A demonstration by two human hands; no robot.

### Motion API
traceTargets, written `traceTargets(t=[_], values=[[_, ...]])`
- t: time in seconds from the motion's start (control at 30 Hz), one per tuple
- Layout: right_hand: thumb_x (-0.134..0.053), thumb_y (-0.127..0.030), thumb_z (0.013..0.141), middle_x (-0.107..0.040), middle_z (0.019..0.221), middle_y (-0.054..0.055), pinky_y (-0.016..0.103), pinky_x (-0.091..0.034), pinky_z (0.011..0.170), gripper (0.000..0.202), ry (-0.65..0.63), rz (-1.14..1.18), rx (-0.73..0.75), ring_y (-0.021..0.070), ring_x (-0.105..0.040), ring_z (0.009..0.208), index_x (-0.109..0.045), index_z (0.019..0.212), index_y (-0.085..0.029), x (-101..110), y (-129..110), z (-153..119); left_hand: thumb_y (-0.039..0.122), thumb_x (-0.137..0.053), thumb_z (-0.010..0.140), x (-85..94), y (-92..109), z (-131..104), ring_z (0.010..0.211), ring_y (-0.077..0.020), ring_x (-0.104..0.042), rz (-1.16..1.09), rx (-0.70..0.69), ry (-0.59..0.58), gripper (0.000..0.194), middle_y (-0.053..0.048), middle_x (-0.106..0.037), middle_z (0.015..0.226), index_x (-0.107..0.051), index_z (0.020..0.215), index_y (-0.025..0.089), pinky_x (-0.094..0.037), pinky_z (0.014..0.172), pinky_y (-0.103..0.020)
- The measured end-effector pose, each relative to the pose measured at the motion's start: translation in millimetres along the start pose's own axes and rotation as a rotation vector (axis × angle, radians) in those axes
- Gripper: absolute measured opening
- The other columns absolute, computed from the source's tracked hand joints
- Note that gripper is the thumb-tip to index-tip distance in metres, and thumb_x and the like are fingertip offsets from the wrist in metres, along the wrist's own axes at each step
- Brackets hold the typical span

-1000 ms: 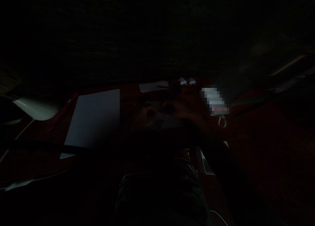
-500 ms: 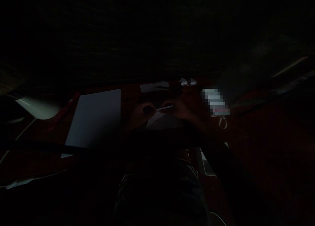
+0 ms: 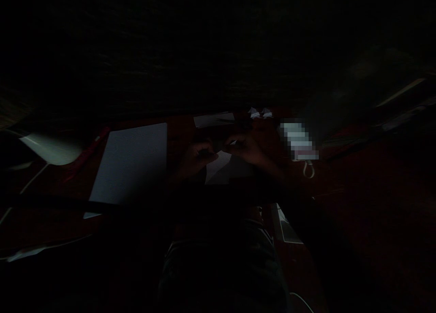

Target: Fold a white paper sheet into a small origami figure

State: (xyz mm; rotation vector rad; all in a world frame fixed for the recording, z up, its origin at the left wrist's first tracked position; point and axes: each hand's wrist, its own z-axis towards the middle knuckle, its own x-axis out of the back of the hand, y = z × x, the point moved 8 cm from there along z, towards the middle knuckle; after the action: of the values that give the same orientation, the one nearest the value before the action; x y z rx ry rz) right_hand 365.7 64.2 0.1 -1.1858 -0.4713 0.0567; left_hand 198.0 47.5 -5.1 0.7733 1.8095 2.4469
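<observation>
The scene is very dark. A piece of white paper (image 3: 218, 167) lies between my hands near the middle of the view, with a shadow across its lower part. My left hand (image 3: 196, 157) pinches near its upper left edge, thumb and forefinger together. On the other side my right hand (image 3: 248, 149) has its fingers curled in at the paper's upper right, with a small pale patch showing between them. Exactly where the fingertips meet the paper is hard to make out.
A large white sheet (image 3: 136, 158) lies to the left, beside a red strip-like object (image 3: 88, 151). At the back are a small white paper (image 3: 213, 120) and two folded paper pieces (image 3: 260, 113). A blurred-out rectangular item with a loop (image 3: 308, 170) is on the right.
The thin raised strip of paper between my fingers no longer shows. More of the paper's pale face is lit, and my fingers have closed in around its upper edge.
</observation>
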Motion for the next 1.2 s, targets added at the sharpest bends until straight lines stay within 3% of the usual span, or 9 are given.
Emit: traceTargets(t=[0.23, 0.4, 0.53, 0.77, 1.0, 1.2], values=[[-0.086, -0.063, 0.078, -0.072, 0.076, 0.002, 0.03, -0.047, 0.066, 0.044, 0.011, -0.009, -0.04, 0.0169, -0.063, 0.071, -0.076, 0.077, -0.021, 8.7, 8.8, 3.0, 0.043, -0.076, 0.076, -0.2, -6.2, 0.7, 0.077, -0.0174, -0.057, -0.034, 0.082, -0.009, 0.028, 0.0, -0.062, 0.079, -0.061, 0.072, 0.02, -0.045, 0.072, -0.031], [-0.081, -0.059, 0.081, -0.069, 0.075, 0.002, 0.03, -0.048, 0.066, 0.04, 0.04, -0.025, -0.083, 0.0179, -0.063, 0.074, -0.075, 0.077, -0.019, 17.6, 18.6, 4.1, 0.042, -0.074, 0.081, 2.5, -2.7, 0.7, 0.077, -0.0172, -0.058, 0.007, 0.019, -0.013, 0.028, 0.001, -0.061, 0.078, -0.058, 0.07, 0.021, -0.047, 0.072, -0.031], [-0.08, -0.054, 0.079, -0.067, 0.076, 0.001, 0.029, -0.046, 0.065, 0.035, 0.047, 0.008, -0.105, 0.0168, -0.059, 0.072, -0.076, 0.078, -0.02, 21.6, 24.5, 3.9, 0.041, -0.076, 0.078, 7.9, -10.4, 0.5, 0.075, -0.0177, -0.058, -0.01, 0.059, 0.009, 0.029, 0.0, -0.062, 0.075, -0.058, 0.068, 0.021, -0.047, 0.071, -0.031], [-0.086, -0.052, 0.073, -0.074, 0.084, 0.003, 0.031, -0.05, 0.072, 0.035, -0.029, 0.093, -0.096, 0.0182, -0.064, 0.077, -0.076, 0.083, -0.02, 6.7, 20.5, 3.6, 0.043, -0.077, 0.076, 6.8, -15.4, 1.3, 0.078, -0.0188, -0.061, -0.021, 0.094, 0.025, 0.027, 0.0, -0.065, 0.077, -0.062, 0.071, 0.021, -0.049, 0.074, -0.032], [-0.083, -0.046, 0.074, -0.073, 0.082, 0.002, 0.031, -0.049, 0.073, 0.027, -0.002, 0.114, -0.039, 0.0184, -0.062, 0.079, -0.075, 0.08, -0.021, 2.7, 11.7, 4.4, 0.037, -0.077, 0.083, 2.5, -6.6, 0.2, 0.088, -0.0202, -0.069, 0.032, 0.027, 0.027, 0.019, -0.002, -0.073, 0.088, -0.067, 0.082, 0.021, -0.055, 0.083, -0.033], [-0.082, -0.044, 0.077, -0.074, 0.081, 0.001, 0.029, -0.048, 0.071, 0.025, -0.074, 0.122, -0.027, 0.0171, -0.062, 0.076, -0.074, 0.081, -0.021, -9.0, 9.0, 4.0, 0.035, -0.075, 0.086, 0.7, -3.2, -0.1, 0.092, -0.0218, -0.071, 0.039, 0.011, 0.031, 0.015, -0.004, -0.077, 0.096, -0.07, 0.087, 0.021, -0.057, 0.085, -0.034]])
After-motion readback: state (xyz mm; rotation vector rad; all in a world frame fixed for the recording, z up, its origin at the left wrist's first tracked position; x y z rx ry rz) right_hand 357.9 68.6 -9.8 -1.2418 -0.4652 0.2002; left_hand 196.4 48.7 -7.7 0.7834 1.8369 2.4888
